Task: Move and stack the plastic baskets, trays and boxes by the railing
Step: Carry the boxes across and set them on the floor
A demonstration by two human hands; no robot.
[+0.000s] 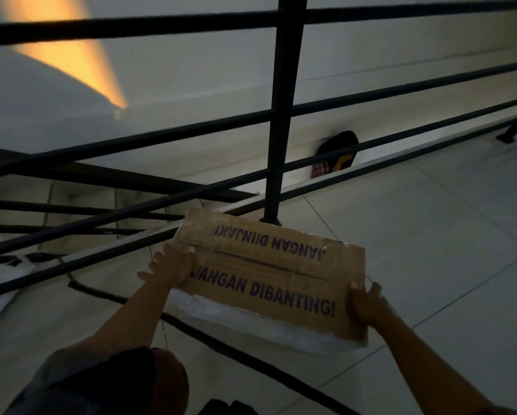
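Fingers of the left hand (173, 262) are being curled over the left end of the cardboard box (269, 277), with the thumb side spread against its top face; fingers of the right hand (366, 301) are being wrapped around the box's near right corner. Both hands are clamped on the box, one at each end.

Head view: the box is being held between the two hands, its long axis running from the left fingers to the right fingers, slightly skewed so that the right end lies nearer the person. The printed top face is turned upward, with two lines of lettering readable. A white layer (245, 317), possibly wrapping or a second item, is showing under the near edge; what it is cannot be told. The far long edge is lying just beside the foot of the railing post (281, 115), beyond the fingertips. Whether the box is resting on the tiled floor (431, 220) or being carried just above it cannot be told.

Judgement: the coming move is likely turning on the box's far edge relative to the railing (131, 28). Neither hand is nearer; each is gripping its own end.

Count: one box, one railing post in view, two hands. No plastic baskets or trays are being shown clearly.
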